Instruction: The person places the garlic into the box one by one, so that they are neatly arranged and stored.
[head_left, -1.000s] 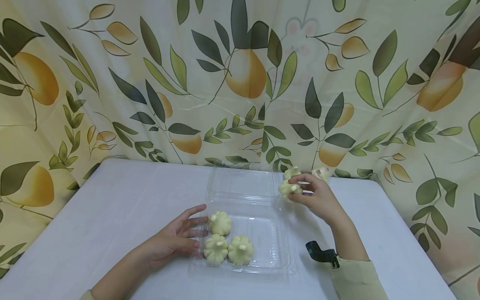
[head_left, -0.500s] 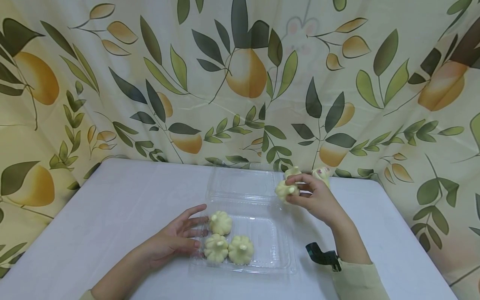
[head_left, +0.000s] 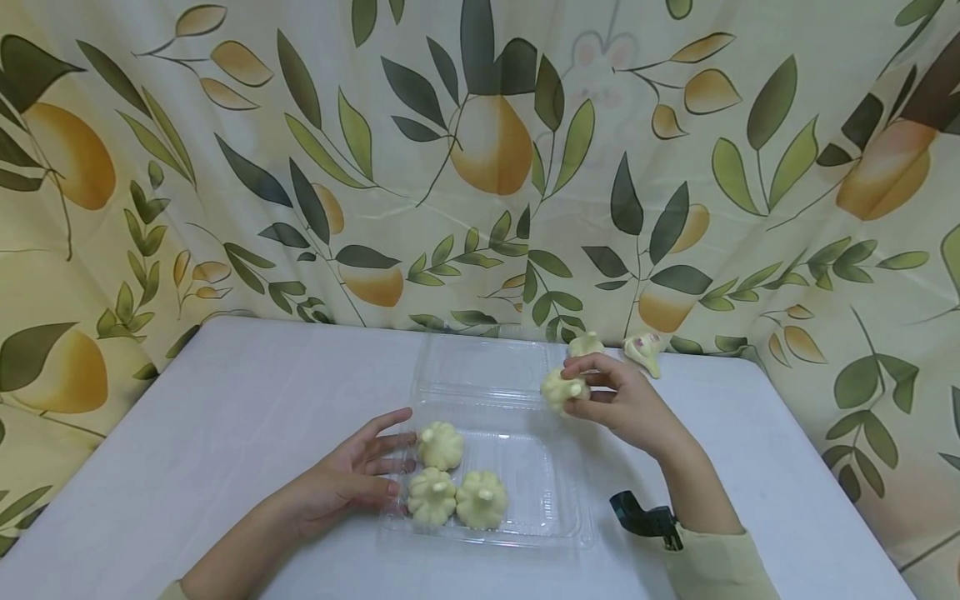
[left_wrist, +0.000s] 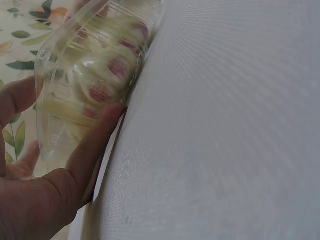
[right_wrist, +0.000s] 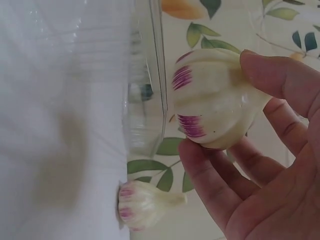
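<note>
My right hand pinches a pale garlic bulb between thumb and fingers, near the back right corner of the clear plastic clamshell box. Purple streaks mark the held bulb's base in the right wrist view, where it hangs clear of the table. Three bulbs sit in the box's left part: a rear one, a front left one and a front right one. My left hand rests with spread fingers against the box's left side; its thumb lies along the wall in the left wrist view.
The box's lid lies folded back toward the curtain. Behind my right hand are another bulb and a purple-marked bulb at the white table's far edge. A black strap piece juts from the right wrist.
My right hand has moved slightly left and toward me with the garlic bulb, away from the bulbs at the back. The left hand has stayed in place.
</note>
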